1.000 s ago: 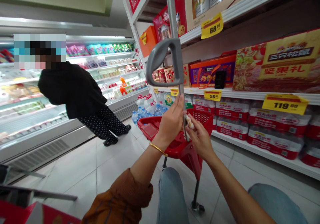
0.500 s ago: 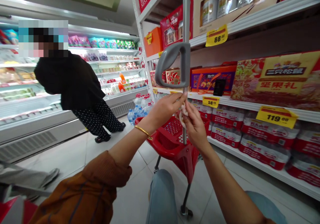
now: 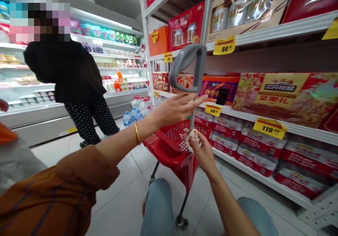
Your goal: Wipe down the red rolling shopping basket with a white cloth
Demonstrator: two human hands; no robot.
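My left hand (image 3: 176,110), with a gold bangle at the wrist, is stretched out beside the metal pole, just below the grey handle (image 3: 188,68). Its fingers are extended and hold nothing. Lower down, my right hand (image 3: 204,153) pinches a crumpled white and pink cloth (image 3: 193,140) against the pole. The pole rises from the front of a red basket trolley (image 3: 169,151), which stands on thin metal legs with casters. Part of the basket is hidden behind my left wrist and the cloth.
Shelves on the right bear gift boxes (image 3: 285,100) and red-wrapped bottle packs (image 3: 256,142). A person in black (image 3: 68,72) stands left, by a lit cooler (image 3: 116,97). Water bottles (image 3: 133,114) are on the floor behind the trolley. Another person's hand (image 3: 3,105) shows at the left edge.
My left hand has come off the cloth and spread its fingers. My right hand has moved down the pole with the cloth. The view has shifted, and another hand has appeared at the left edge.
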